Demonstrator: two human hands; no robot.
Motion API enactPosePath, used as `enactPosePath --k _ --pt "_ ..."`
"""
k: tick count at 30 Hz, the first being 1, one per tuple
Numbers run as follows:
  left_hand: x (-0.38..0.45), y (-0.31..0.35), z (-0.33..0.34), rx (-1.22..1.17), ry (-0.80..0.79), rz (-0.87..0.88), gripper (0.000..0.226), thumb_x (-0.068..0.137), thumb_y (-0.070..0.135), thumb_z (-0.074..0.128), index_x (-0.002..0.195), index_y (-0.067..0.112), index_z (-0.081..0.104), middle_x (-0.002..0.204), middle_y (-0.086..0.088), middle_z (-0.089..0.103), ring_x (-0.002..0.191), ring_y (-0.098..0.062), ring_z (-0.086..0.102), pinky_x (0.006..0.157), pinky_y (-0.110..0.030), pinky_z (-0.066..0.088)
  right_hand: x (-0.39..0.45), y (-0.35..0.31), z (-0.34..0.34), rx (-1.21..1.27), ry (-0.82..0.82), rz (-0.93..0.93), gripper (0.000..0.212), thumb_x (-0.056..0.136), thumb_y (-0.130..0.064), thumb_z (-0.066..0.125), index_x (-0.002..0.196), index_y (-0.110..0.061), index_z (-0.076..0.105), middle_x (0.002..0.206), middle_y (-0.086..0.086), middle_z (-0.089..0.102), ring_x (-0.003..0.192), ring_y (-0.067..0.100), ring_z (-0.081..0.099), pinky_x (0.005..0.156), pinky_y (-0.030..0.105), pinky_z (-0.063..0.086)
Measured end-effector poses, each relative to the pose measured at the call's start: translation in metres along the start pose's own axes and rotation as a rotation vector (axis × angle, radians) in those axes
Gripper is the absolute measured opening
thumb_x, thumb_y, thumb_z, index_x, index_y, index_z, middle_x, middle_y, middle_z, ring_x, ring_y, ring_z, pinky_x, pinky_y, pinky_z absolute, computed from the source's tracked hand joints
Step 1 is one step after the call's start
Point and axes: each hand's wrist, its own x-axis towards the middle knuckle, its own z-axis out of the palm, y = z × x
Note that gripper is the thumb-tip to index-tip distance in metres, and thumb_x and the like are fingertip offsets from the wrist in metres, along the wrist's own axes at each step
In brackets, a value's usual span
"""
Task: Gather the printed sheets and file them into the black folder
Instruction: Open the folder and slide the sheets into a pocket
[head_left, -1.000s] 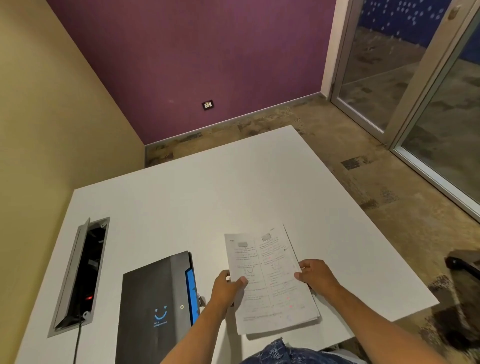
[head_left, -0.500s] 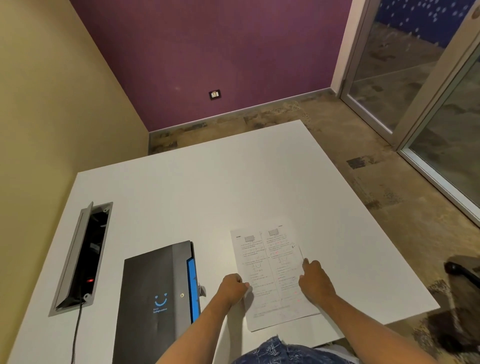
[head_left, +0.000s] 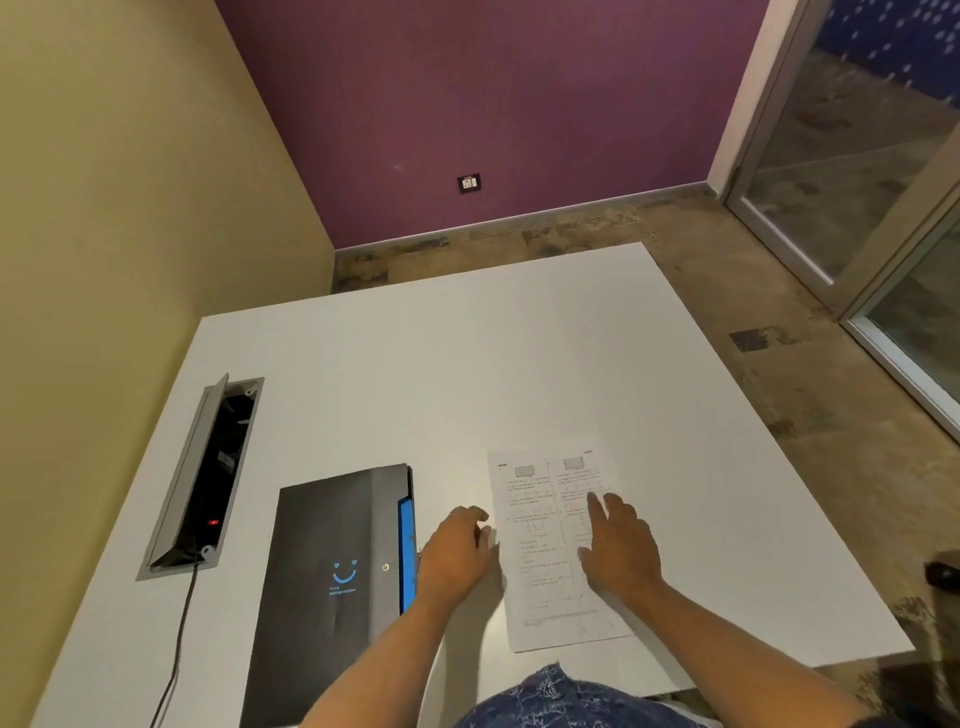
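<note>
Right hand (head_left: 618, 551) lies spread, palm down, on the sheets (head_left: 558, 545); left hand (head_left: 454, 553) rests loosely curled at their left edge, gripping nothing. White desk (head_left: 467, 374) stands in a corner of yellow and purple walls, mottled floor and glass doors beyond. Printed sheets lie flat near the front edge, folder (head_left: 332, 582) just left, closed, black with a blue smile mark. An open cable box (head_left: 202, 478) sits further left, a cord trailing from it

head view, looking steeply down, table (head_left: 519, 364) close
</note>
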Motion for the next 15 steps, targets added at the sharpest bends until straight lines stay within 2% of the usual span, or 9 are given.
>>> enactPosePath --k 2,4,6,10,13,15 --pt "-0.002 -0.008 -0.008 0.02 0.105 0.012 0.023 0.099 0.031 0.052 0.117 0.024 0.065 0.11 0.009 0.065 0.086 -0.007 0.061 0.072 -0.022 0.047 0.005 -0.014 -0.002 0.039 -0.046 -0.091 0.078 0.096 -0.041 0.06 0.162 -0.019 0.024 0.166 0.007 0.027 0.149 0.026 0.034 0.119 0.038 0.035" --pt "-0.004 -0.019 -0.018 0.006 0.18 0.0 0.019 0.099 0.028 0.052 0.112 0.024 0.066 0.104 0.01 0.065 0.082 -0.007 0.061 0.07 -0.02 0.045 0.011 -0.029 -0.005 0.116 -0.116 -0.164 0.07 0.095 -0.04 0.062 0.157 -0.021 0.034 0.158 0.005 0.039 0.14 0.025 0.044 0.114 0.038 0.041" --pt "-0.007 -0.031 -0.027 -0.002 0.217 -0.039 0.015 0.099 0.026 0.052 0.107 0.024 0.065 0.098 0.01 0.065 0.078 -0.007 0.061 0.067 -0.021 0.045 0.014 -0.046 -0.008 0.188 -0.219 -0.216 0.062 0.093 -0.04 0.063 0.15 -0.023 0.044 0.146 0.001 0.05 0.13 0.023 0.053 0.107 0.037 0.046" --pt "-0.013 -0.06 -0.041 -0.011 0.26 -0.14 0.011 0.099 0.023 0.052 0.096 0.022 0.062 0.087 0.008 0.064 0.076 -0.012 0.063 0.069 -0.029 0.052 0.013 -0.086 -0.009 0.271 -0.393 -0.268 0.051 0.091 -0.04 0.066 0.14 -0.024 0.058 0.138 -0.002 0.063 0.123 0.018 0.062 0.102 0.033 0.048" --pt "-0.018 -0.081 -0.045 -0.075 0.223 -0.209 0.008 0.099 0.03 0.055 0.099 0.022 0.059 0.097 0.005 0.063 0.084 -0.016 0.063 0.078 -0.03 0.054 0.007 -0.115 -0.001 0.297 -0.447 -0.279 0.054 0.088 -0.044 0.067 0.138 -0.027 0.058 0.134 -0.003 0.069 0.12 0.018 0.064 0.098 0.031 0.049" --pt "-0.02 -0.093 -0.044 -0.051 0.134 -0.266 0.033 0.097 0.043 0.058 0.12 0.021 0.054 0.117 0.001 0.057 0.096 -0.015 0.061 0.084 -0.029 0.05 0.003 -0.132 0.009 0.33 -0.447 -0.299 0.066 0.088 -0.05 0.067 0.146 -0.026 0.049 0.141 0.0 0.064 0.125 0.019 0.062 0.099 0.033 0.048"
